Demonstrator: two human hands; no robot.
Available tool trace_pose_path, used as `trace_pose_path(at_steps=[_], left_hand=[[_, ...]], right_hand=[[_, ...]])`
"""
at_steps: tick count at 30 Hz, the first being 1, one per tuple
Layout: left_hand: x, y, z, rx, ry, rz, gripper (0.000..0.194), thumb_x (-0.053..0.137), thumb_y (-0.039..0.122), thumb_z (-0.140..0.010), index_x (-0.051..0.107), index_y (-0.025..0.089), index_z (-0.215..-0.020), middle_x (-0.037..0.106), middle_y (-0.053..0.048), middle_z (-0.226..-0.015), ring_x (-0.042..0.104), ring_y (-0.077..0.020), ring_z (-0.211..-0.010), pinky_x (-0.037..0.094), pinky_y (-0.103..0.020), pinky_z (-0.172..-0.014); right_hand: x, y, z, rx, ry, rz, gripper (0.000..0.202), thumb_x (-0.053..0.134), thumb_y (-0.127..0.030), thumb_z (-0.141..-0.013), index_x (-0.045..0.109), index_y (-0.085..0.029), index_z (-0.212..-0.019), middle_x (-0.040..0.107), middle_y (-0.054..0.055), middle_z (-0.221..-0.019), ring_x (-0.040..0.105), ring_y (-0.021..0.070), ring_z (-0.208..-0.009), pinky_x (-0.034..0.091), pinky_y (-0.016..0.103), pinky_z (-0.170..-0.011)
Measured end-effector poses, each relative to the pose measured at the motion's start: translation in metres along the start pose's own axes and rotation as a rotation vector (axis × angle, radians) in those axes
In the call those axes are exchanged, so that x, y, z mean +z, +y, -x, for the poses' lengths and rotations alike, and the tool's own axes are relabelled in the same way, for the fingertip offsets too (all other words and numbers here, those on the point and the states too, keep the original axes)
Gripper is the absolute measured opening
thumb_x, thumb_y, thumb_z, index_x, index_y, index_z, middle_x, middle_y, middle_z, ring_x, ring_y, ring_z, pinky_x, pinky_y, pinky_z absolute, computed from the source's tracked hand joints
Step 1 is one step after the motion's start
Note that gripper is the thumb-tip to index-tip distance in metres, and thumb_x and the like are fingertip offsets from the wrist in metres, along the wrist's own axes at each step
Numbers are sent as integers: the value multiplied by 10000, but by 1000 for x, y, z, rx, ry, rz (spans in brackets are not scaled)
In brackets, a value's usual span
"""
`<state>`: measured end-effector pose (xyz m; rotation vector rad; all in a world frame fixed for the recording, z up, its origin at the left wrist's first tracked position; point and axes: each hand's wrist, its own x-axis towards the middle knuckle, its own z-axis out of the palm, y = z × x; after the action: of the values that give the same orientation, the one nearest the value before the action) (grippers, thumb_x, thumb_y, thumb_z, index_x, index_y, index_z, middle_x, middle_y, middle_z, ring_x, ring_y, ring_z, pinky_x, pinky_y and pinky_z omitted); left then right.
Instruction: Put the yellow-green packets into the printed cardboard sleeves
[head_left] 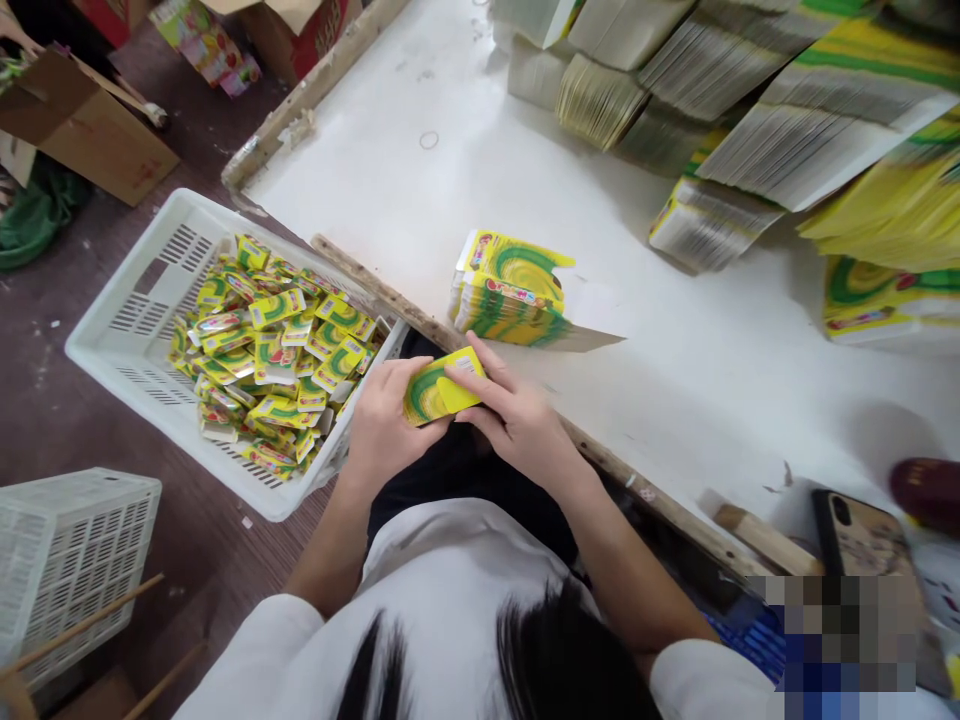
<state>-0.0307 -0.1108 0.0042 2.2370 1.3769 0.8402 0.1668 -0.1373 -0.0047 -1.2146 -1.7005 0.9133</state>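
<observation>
Between my two hands, above my lap, is a small yellow and green carton. My left hand grips its left end, thumb on top. The fingers of my right hand press on the right end, by a yellow flap and a barcode. Just beyond, at the table's edge, stands a stack of flat, unfolded cartons in the same print. To my left, a white plastic crate holds a heap of folded cartons.
Large bundles of flat cartons fill the far right of the white table. A phone and a wooden block lie at the near right. A second crate and a cardboard box stand on the floor at left.
</observation>
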Motion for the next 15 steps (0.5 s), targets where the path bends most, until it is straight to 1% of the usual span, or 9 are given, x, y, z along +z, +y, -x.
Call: trace_pose_path(at_steps=[2, 5, 7, 9, 11, 13, 15], left_hand=[[-5, -2, 0, 7, -15, -15, 529, 817, 348, -770, 622, 235, -1248, 739, -83, -1156, 699, -272, -1055, 556, -432, -970], [-10, -4, -1, 21, -41, 29, 554, 844, 395, -761, 649, 226, -1252, 758, -88, -1166, 715, -270, -1056, 569, -418, -952], [-12, -3, -3, 46, -53, 51, 560, 852, 414, -756, 661, 227, -1248, 764, -86, -1162, 720, -265, -1049, 575, -408, -940], [-13, 0, -4, 77, -46, 36, 551, 849, 413, -762, 664, 220, -1245, 764, -85, -1152, 722, -259, -1039, 577, -402, -938], [-10, 4, -4, 95, -7, -13, 525, 835, 401, -780, 662, 210, -1238, 764, -84, -1133, 722, -255, -1025, 576, -401, -944], [-6, 8, -4, 90, 45, -49, 507, 823, 394, -795, 655, 205, -1235, 758, -83, -1122, 718, -252, -1021, 574, -400, -949], [-3, 8, -3, 72, 65, -36, 508, 817, 385, -802, 643, 207, -1245, 747, -81, -1133, 709, -249, -1041, 569, -395, -960]], right_hand=[[-4, 2, 1, -3, -45, 30, 347, 610, -239, -996, 702, -305, -1324, 497, 82, -1619, 520, 273, -1470, 520, 467, -1168], [-15, 1, 1, -46, -78, 41, 261, 603, -262, -1005, 749, -286, -1220, 530, 100, -1589, 567, 262, -1427, 524, 453, -1157], [-23, 1, -1, -79, -118, 47, 228, 611, -262, -1001, 766, -276, -1167, 569, 111, -1544, 587, 263, -1402, 519, 461, -1157], [-27, 0, -4, -89, -140, 66, 215, 618, -254, -994, 771, -267, -1144, 598, 123, -1500, 605, 270, -1377, 523, 480, -1146], [-23, -1, -6, -89, -118, 81, 207, 619, -238, -988, 772, -254, -1126, 600, 137, -1486, 617, 278, -1357, 528, 493, -1135], [-13, -3, -7, -90, -57, 74, 212, 599, -220, -992, 766, -239, -1123, 570, 148, -1516, 596, 282, -1382, 519, 489, -1146], [-4, -5, -7, -95, -4, 43, 267, 591, -223, -997, 719, -240, -1231, 530, 149, -1562, 539, 287, -1442, 490, 491, -1177]])
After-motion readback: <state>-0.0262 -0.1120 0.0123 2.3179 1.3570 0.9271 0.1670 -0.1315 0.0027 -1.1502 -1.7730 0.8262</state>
